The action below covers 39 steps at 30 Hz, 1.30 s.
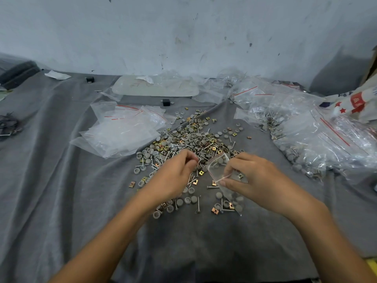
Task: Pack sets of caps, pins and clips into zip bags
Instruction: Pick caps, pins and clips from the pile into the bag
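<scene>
the right hand (253, 178) pinches the mouth of a clear zip bag (218, 170) between thumb and fingers, with a few grey caps (239, 201) inside it. it hangs over the near edge of the pile of caps, pins and clips (195, 137) on the grey cloth (61, 180). the left hand (175, 176) hovers just beside the bag, fingertips bunched together — whether they hold anything is unclear.

Printed sack (355, 103): I am seeing red stars and a red character block, too blurred to read.
Pale tray (155, 86): I am making out faint reddish scribbles, illegible.
</scene>
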Each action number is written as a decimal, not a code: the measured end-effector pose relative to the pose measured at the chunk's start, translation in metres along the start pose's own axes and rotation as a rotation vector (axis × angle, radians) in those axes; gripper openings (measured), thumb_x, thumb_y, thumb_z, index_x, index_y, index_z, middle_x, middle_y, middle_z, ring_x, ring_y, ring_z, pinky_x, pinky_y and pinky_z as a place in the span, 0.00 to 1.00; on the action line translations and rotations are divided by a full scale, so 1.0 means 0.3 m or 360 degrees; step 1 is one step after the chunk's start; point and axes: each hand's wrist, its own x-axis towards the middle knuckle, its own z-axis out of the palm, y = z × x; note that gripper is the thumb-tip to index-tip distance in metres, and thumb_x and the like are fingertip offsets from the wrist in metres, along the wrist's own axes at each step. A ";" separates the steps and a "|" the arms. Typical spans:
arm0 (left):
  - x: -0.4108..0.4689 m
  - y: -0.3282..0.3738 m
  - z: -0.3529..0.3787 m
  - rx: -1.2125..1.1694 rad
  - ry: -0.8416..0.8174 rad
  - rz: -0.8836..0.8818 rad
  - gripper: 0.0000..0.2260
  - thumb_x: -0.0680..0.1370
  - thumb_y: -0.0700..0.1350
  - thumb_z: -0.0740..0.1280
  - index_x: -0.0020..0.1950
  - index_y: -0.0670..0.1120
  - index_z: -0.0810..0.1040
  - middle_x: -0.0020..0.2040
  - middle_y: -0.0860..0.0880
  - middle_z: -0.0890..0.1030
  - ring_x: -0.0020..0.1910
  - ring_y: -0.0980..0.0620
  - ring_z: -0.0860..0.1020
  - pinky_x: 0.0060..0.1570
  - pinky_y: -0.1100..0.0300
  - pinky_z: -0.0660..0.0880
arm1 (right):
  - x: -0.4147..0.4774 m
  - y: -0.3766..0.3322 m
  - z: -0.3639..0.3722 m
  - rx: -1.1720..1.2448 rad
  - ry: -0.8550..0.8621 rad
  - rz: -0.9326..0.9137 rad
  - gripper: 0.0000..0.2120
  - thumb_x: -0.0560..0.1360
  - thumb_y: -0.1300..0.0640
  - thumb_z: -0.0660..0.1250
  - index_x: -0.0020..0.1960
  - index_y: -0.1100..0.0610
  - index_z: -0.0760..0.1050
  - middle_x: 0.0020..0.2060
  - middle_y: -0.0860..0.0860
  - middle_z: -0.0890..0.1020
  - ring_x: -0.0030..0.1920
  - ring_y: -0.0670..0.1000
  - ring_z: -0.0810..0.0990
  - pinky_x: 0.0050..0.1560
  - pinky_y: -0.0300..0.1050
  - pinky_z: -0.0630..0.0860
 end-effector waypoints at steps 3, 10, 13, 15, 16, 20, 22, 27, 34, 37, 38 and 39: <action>0.001 0.056 -0.040 -0.0331 0.0017 0.0055 0.04 0.84 0.48 0.63 0.55 0.53 0.77 0.42 0.56 0.78 0.34 0.62 0.73 0.37 0.63 0.71 | 0.007 -0.007 0.003 -0.0004 -0.0001 0.0004 0.11 0.75 0.36 0.66 0.48 0.42 0.75 0.49 0.40 0.76 0.53 0.44 0.75 0.56 0.50 0.74; 0.010 0.130 -0.033 -0.0339 -0.0057 0.0198 0.08 0.80 0.39 0.70 0.56 0.48 0.85 0.45 0.52 0.86 0.43 0.52 0.84 0.45 0.55 0.80 | 0.009 -0.026 0.003 0.0012 -0.0011 -0.0027 0.09 0.74 0.36 0.67 0.45 0.38 0.70 0.48 0.39 0.75 0.51 0.43 0.74 0.54 0.48 0.73; 0.016 0.128 -0.023 -0.0228 -0.0054 0.0193 0.11 0.81 0.39 0.69 0.60 0.50 0.84 0.47 0.48 0.86 0.46 0.47 0.84 0.48 0.49 0.81 | 0.007 -0.022 0.000 0.0010 0.0000 -0.0015 0.09 0.74 0.36 0.66 0.46 0.39 0.71 0.48 0.40 0.75 0.52 0.44 0.74 0.55 0.49 0.73; 0.019 0.128 -0.017 -0.0216 -0.0036 0.0219 0.09 0.79 0.41 0.72 0.58 0.51 0.83 0.44 0.53 0.85 0.42 0.56 0.83 0.44 0.58 0.80 | 0.006 -0.018 0.001 0.0010 0.0025 -0.0009 0.09 0.75 0.38 0.68 0.47 0.42 0.74 0.48 0.41 0.76 0.52 0.45 0.75 0.55 0.50 0.74; 0.019 0.130 -0.016 -0.0230 -0.0037 0.0219 0.09 0.78 0.43 0.74 0.57 0.51 0.83 0.42 0.54 0.85 0.39 0.59 0.82 0.41 0.62 0.78 | 0.005 -0.017 0.000 0.0008 0.0034 -0.0006 0.10 0.75 0.38 0.69 0.48 0.43 0.76 0.47 0.41 0.76 0.52 0.45 0.75 0.55 0.50 0.74; 0.031 0.112 -0.010 -0.0330 0.0131 0.0172 0.04 0.78 0.49 0.73 0.51 0.54 0.81 0.41 0.53 0.83 0.38 0.58 0.81 0.38 0.61 0.77 | -0.018 -0.002 -0.021 0.0037 0.0075 0.0025 0.11 0.75 0.39 0.69 0.48 0.46 0.78 0.46 0.39 0.75 0.51 0.45 0.75 0.55 0.51 0.74; 0.041 0.085 0.005 -0.0236 0.0279 0.0102 0.01 0.80 0.48 0.70 0.50 0.55 0.80 0.41 0.56 0.81 0.39 0.61 0.79 0.39 0.64 0.75 | -0.033 0.015 -0.042 0.0050 0.0101 0.0087 0.10 0.75 0.40 0.69 0.49 0.45 0.78 0.48 0.40 0.77 0.52 0.46 0.76 0.56 0.51 0.74; 0.058 0.015 0.100 0.0326 -0.0046 0.0094 0.07 0.82 0.46 0.66 0.58 0.50 0.82 0.52 0.55 0.84 0.43 0.62 0.78 0.52 0.59 0.76 | -0.046 0.038 -0.080 0.0046 0.0100 0.0190 0.09 0.76 0.40 0.68 0.49 0.45 0.78 0.49 0.41 0.78 0.53 0.46 0.76 0.57 0.50 0.73; 0.100 -0.011 0.204 0.0863 -0.0228 0.0291 0.13 0.84 0.49 0.61 0.65 0.50 0.81 0.56 0.47 0.78 0.58 0.46 0.76 0.56 0.51 0.75 | -0.047 0.026 -0.071 0.0029 0.0097 0.0177 0.08 0.76 0.41 0.69 0.49 0.44 0.77 0.49 0.41 0.77 0.54 0.46 0.76 0.56 0.48 0.73; 0.101 -0.013 0.211 0.0913 -0.0250 0.0299 0.12 0.83 0.49 0.62 0.63 0.51 0.81 0.55 0.47 0.77 0.58 0.46 0.76 0.54 0.51 0.75 | -0.045 0.024 -0.061 0.0003 0.0077 0.0161 0.09 0.77 0.40 0.69 0.51 0.45 0.78 0.50 0.40 0.76 0.54 0.45 0.76 0.57 0.49 0.73; 0.101 -0.013 0.211 0.0896 -0.0246 0.0294 0.11 0.82 0.49 0.63 0.61 0.50 0.81 0.55 0.48 0.78 0.58 0.46 0.76 0.55 0.50 0.76 | -0.045 0.023 -0.060 0.0000 0.0074 0.0159 0.09 0.77 0.40 0.69 0.51 0.44 0.78 0.50 0.40 0.76 0.54 0.45 0.76 0.57 0.49 0.74; 0.100 -0.013 0.209 0.0866 -0.0240 0.0284 0.10 0.82 0.49 0.64 0.59 0.49 0.81 0.55 0.48 0.78 0.57 0.47 0.76 0.56 0.50 0.75 | -0.044 0.022 -0.060 -0.0002 0.0071 0.0158 0.09 0.77 0.40 0.69 0.51 0.44 0.77 0.51 0.40 0.76 0.54 0.45 0.76 0.57 0.49 0.74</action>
